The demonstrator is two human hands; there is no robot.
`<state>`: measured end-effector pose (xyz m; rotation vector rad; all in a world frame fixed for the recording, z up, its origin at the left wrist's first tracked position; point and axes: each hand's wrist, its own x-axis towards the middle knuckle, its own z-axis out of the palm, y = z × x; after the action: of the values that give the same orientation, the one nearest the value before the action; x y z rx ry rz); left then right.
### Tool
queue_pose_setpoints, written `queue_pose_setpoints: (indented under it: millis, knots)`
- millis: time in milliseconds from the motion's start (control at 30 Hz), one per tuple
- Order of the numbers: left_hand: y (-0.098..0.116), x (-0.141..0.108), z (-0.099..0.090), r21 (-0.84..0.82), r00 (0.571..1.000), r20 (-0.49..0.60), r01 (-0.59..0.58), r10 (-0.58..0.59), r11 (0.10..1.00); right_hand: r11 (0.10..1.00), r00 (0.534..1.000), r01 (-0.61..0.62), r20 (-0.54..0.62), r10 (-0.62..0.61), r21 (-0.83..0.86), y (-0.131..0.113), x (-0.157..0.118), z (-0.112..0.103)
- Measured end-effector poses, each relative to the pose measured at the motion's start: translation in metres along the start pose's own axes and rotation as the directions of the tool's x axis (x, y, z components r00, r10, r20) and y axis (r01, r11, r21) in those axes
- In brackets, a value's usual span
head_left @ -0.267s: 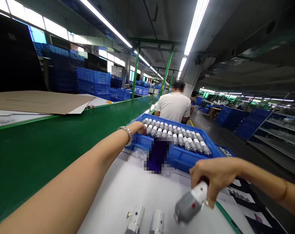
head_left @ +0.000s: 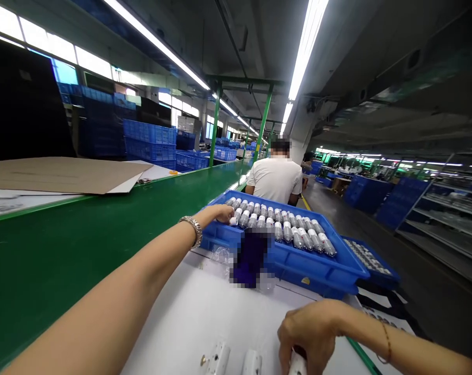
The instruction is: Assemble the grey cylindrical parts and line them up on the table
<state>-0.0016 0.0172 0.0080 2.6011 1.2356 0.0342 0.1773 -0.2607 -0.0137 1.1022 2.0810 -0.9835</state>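
Note:
At the left end of a blue crate, my left hand has its fingers closed round the white end of a grey-and-white cylindrical part. Rows of similar parts lie in this crate. Low in the view, my right hand grips another grey-and-white cylindrical part from above, at the white worktop. Only its white end shows; the frame edge cuts off the rest. To its left lie two more white-ended parts, one with a brass-coloured pin and one plain part.
A blurred dark blue object stands before the crate beside clear plastic. A green conveyor runs along the left. Another blue crate of parts sits at right. A person in a white shirt sits beyond.
My right hand has moved down and slightly left with its part, from above the worktop to the bottom edge of the view. My left hand stays at the crate's left end.

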Motion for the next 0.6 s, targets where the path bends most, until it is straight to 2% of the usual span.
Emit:
queue_pose_setpoints:
  millis: [133, 267, 433, 533, 600]
  knots:
    - [-0.011, -0.007, 0.0, -0.069, 0.998, -0.056, 0.004, -0.008, 0.998, 0.988, 0.993, 0.023, -0.116, -0.005, 0.153, 0.015, 0.008, 0.003]
    - [-0.01, -0.02, -0.001, -0.223, 0.98, -0.2, -0.033, -0.013, 0.974, 0.931, 0.971, 0.104, -0.238, -0.019, 0.35, 0.034, 0.013, 0.017]
    - [0.002, -0.048, -0.02, -0.462, 0.937, -0.345, -0.126, -0.048, 0.878, 0.835, 0.965, 0.198, -0.253, -0.073, 0.514, 0.029, 0.018, 0.034]
    - [0.011, -0.083, -0.039, -0.573, 0.945, -0.322, -0.153, -0.05, 0.806, 0.839, 0.964, 0.207, -0.253, -0.087, 0.503, 0.027, 0.008, 0.025]
    - [0.016, -0.114, -0.047, -0.619, 0.971, -0.238, -0.119, -0.04, 0.776, 0.844, 0.937, 0.244, -0.342, -0.077, 0.479, 0.035, -0.006, 0.004]
